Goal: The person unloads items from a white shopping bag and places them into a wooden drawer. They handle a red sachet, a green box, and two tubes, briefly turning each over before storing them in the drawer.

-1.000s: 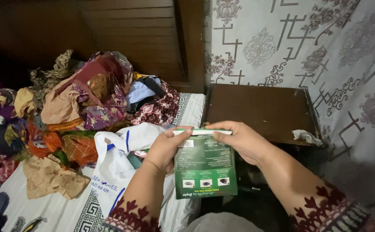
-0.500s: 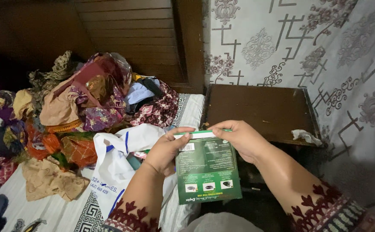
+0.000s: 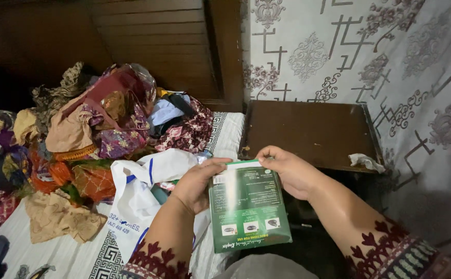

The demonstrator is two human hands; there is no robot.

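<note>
A flat green packet (image 3: 249,206) with a white strip along its top edge hangs upright between both hands, printed side toward me. My left hand (image 3: 198,183) pinches the packet's top left corner between thumb and fingers. My right hand (image 3: 290,170) grips the top right corner, fingers curled over the white strip. Both forearms come up from the bottom of the view in sleeves with a dark red pattern.
A heap of mixed colourful clothes (image 3: 96,124) lies on the bed at left, with a white plastic bag (image 3: 143,191) in front of it. A dark wooden bedside table (image 3: 308,129) stands behind the hands, a crumpled white tissue (image 3: 366,161) at its right edge. Patterned wallpaper covers the wall.
The packet has tilted slightly and its top strip now sits lower between the fingers; both hands shifted a little left and closer together at the top edge.
</note>
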